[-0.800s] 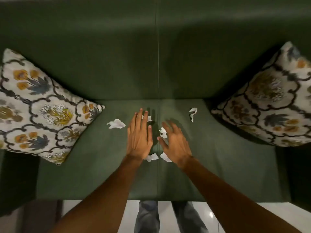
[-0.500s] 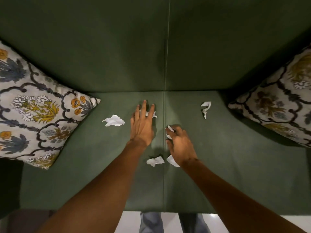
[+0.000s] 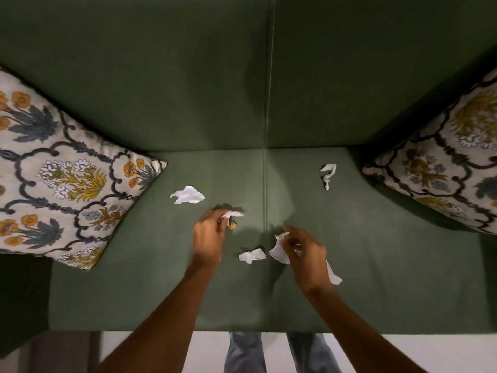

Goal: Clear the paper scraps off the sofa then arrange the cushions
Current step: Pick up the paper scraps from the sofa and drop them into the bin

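My left hand (image 3: 208, 238) hovers over the green sofa seat (image 3: 376, 251), fingers pinched on a white paper scrap (image 3: 233, 214). My right hand (image 3: 305, 254) is closed on another scrap (image 3: 279, 250), and a white strip (image 3: 333, 277) hangs out from under its wrist side. A loose scrap (image 3: 252, 256) lies between the hands. Another crumpled scrap (image 3: 188, 195) lies to the upper left, and a twisted scrap (image 3: 328, 175) rests near the backrest on the right. A floral cushion (image 3: 61, 170) leans at the left end, a second floral cushion (image 3: 443, 162) at the right end.
The sofa backrest (image 3: 188, 76) fills the top of the view, with a seam down the middle. The seat's front edge runs along the bottom, over pale floor (image 3: 403, 351) and my legs (image 3: 244, 354). A dark armrest (image 3: 21, 292) is at the left.
Both hands have drawn back from the seat's middle and closed on scraps: the left lifted the one under its fingertips, the right picked up the one near the seam.
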`<state>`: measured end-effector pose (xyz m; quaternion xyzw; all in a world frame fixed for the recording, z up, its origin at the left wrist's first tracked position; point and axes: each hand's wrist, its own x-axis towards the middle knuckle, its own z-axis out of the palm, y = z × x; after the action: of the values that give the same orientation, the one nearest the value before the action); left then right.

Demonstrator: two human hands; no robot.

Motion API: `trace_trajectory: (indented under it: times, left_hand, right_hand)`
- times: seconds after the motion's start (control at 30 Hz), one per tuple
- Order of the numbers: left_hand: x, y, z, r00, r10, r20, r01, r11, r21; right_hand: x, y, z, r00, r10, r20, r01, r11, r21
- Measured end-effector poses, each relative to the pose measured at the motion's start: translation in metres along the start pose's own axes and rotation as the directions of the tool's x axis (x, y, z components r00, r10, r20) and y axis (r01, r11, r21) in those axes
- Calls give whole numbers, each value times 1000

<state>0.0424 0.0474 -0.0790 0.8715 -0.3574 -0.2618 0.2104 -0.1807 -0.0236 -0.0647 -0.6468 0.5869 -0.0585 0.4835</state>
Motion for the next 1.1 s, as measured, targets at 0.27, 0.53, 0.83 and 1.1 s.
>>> trace_trajectory:
  times: [0.27, 0.53, 0.83, 1.1]
  left_hand:
    - [-35, -20, 9, 995, 104, -3, -103, 993, 50]
    - [-20, -17, 31, 992, 57, 111, -69, 992, 110]
    - [-35, -11, 23, 984, -167, -57, 163, 984, -67]
    - [-98, -48, -11, 887, -393, -241, 322, 902, -287]
  right_hand:
    - [-22, 16, 4, 998, 10, 60, -1, 990, -141]
    - [-6, 36, 16, 970, -175, 168, 221, 924, -311]
    - [0, 30, 26, 974, -132, 182, 189, 920, -344]
    - [-35, -40, 86, 948, -314, 48, 312, 897, -313]
